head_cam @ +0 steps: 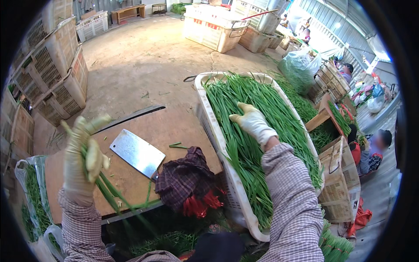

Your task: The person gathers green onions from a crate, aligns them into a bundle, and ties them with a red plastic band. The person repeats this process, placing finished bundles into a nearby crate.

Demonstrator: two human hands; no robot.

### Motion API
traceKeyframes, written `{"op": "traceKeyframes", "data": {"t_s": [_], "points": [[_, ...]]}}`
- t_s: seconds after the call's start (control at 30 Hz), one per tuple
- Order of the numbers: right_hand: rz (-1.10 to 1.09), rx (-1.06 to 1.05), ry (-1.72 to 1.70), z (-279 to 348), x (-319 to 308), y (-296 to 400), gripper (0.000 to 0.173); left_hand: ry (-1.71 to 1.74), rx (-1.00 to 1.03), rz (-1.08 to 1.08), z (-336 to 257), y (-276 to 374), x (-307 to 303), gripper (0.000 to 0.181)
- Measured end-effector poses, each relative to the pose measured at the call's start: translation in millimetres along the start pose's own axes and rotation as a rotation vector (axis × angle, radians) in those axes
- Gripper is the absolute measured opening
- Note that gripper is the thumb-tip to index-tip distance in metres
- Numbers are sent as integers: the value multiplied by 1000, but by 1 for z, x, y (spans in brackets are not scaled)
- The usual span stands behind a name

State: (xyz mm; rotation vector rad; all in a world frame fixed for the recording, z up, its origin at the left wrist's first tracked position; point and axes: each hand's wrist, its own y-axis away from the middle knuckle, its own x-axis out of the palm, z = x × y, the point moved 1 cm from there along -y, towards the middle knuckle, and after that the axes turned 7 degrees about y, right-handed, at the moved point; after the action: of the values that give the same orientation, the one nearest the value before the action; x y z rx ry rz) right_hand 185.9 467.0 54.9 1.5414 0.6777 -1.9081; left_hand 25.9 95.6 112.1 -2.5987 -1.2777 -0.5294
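Note:
My left hand (84,155), in a pale glove, is raised over the left side of a wooden board (186,126). It grips a few long green stalks (106,191) that hang down past the board's near edge. My gloved right hand (253,121) lies over the long flat green leaves, which look like garlic chives (262,93), with thumb and fingers apart. These leaves fill a white plastic crate (226,160) to the rim. A cleaver (137,153) rests flat on the board, its handle hidden by a dark plaid cloth (183,177). Beneath the cloth hang red strips (201,204).
Stacked plastic crates (54,72) stand at the left, and more large crates (214,28) at the back. Plastic bags of greens (36,193) flank the board on the left. Beyond my crate lie heaped greens (289,95). A seated person (373,150) is at the far right.

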Motion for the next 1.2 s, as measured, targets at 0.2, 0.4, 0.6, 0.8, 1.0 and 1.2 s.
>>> {"op": "traceKeyframes", "data": {"t_s": [0.2, 0.4, 0.6, 0.8, 1.0, 1.2], "points": [[240, 285, 278, 34, 58, -45, 103, 150, -400, -252, 84, -8, -66, 50], [-2, 435, 392, -10, 76, -59, 73, 202, -459, -192, 113, -13, -69, 47], [-119, 464, 599, -3, 133, -88, 38, 180, -477, -66, 114, -18, -50, 47], [120, 318, 11, -37, 50, -77, 49, 123, -506, 57, 98, -47, 21, 44], [-39, 241, -1038, -89, 59, -75, 62, 148, -430, 214, 111, -120, 103, 44], [72, 173, -1257, -90, 31, -47, 45, 207, -383, -100, 171, -184, 173, 46]]}}
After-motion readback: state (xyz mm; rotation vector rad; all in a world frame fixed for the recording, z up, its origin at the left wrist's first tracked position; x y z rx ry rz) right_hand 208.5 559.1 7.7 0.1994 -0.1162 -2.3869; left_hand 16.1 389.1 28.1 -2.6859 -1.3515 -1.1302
